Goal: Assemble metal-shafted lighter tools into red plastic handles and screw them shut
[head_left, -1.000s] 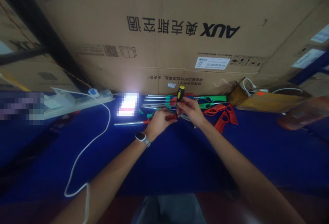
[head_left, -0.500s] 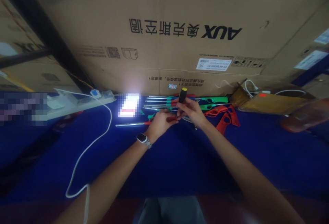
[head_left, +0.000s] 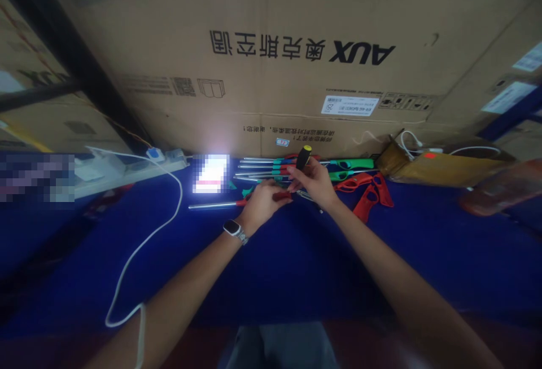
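My left hand [head_left: 263,205] is closed around a red long-necked lighter [head_left: 218,205], its metal tube pointing left along the blue cloth. In my right hand [head_left: 315,181] is a screwdriver [head_left: 304,158] with a black handle and yellow end, held upright and slightly tilted. Its lower end meets the red lighter body, though the fingers hide the tip. Several green and red lighters [head_left: 258,161] lie in a row behind my hands. Red handle shells [head_left: 366,202] rest right of my right hand. Small metal parts [head_left: 311,198] lie beneath that hand, and small green pieces [head_left: 248,193] sit beyond my left hand.
A large cardboard box [head_left: 271,87] stands upright along the back. At left are a bright blurred-out rectangle [head_left: 210,174], a power strip [head_left: 118,171] and a white cable [head_left: 144,247]. A brown package [head_left: 444,168] with cords and a reddish bottle [head_left: 502,188] stand at right.
The screwdriver handle leans a little more to the right, and my right hand has turned slightly with it. My left hand keeps its hold on the red lighter.
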A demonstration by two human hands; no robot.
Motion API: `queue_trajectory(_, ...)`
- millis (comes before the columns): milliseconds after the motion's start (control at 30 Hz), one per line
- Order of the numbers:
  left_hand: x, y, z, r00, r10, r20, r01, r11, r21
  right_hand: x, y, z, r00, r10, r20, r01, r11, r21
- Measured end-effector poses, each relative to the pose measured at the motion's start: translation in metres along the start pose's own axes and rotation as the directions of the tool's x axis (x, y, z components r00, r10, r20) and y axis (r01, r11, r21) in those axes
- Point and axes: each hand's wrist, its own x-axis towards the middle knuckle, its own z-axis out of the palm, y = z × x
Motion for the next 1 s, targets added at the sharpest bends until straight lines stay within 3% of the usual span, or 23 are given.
queue_trajectory(67, 0.000, 0.001, 0.000, 1.000, -0.002, -0.003, 0.002, 1.000, -0.013, -0.002, -0.005, -0.006, 0.992, 0.029, 0.125, -0.029, 1.000, 0.000)
queue_trajectory(133, 0.000, 0.001, 0.000, 1.000, -0.014, 0.001, 0.014, 1.000, -0.001, -0.002, -0.007, -0.011, 0.984, 0.040, 0.175, -0.038, 0.999, -0.015)
queue_trajectory(333, 0.000, -0.003, 0.002, 1.000, -0.003, -0.001, 0.003, 0.999, 0.045, 0.004, 0.007, -0.002, 0.997, -0.076, -0.023, 0.073, 0.992, -0.104)
queue_trajectory(500, 0.000, -0.002, 0.001, 1.000, -0.006, 0.009, 0.006, 0.998, 0.055, 0.001, 0.014, 0.010, 0.975, -0.070, -0.210, 0.049, 0.993, -0.105)
queue_trajectory(567, 0.000, 0.000, 0.000, 1.000, -0.003, 0.008, 0.003, 0.999, 0.046, -0.002, 0.010, 0.008, 0.986, -0.055, -0.156, 0.042, 0.996, -0.083)
queue_trajectory(733, -0.001, 0.003, -0.001, 1.000, -0.029, 0.005, 0.028, 0.999, 0.021, 0.000, -0.007, -0.007, 0.986, 0.041, 0.163, -0.031, 0.997, -0.065)
queue_trajectory(800, -0.001, 0.003, 0.000, 1.000, -0.030, 0.004, 0.029, 0.999, 0.029, 0.003, -0.010, -0.011, 0.982, 0.048, 0.180, -0.029, 0.994, -0.104)
queue_trajectory(900, -0.002, 0.002, 0.001, 1.000, -0.009, 0.000, 0.009, 1.000, 0.028, 0.006, -0.003, -0.009, 0.998, -0.020, 0.065, 0.029, 0.990, -0.138)
queue_trajectory(1000, -0.002, 0.001, 0.001, 1.000, -0.010, 0.006, 0.010, 0.999, 0.048, 0.004, 0.010, 0.001, 0.982, -0.128, -0.136, 0.105, 0.981, -0.163)
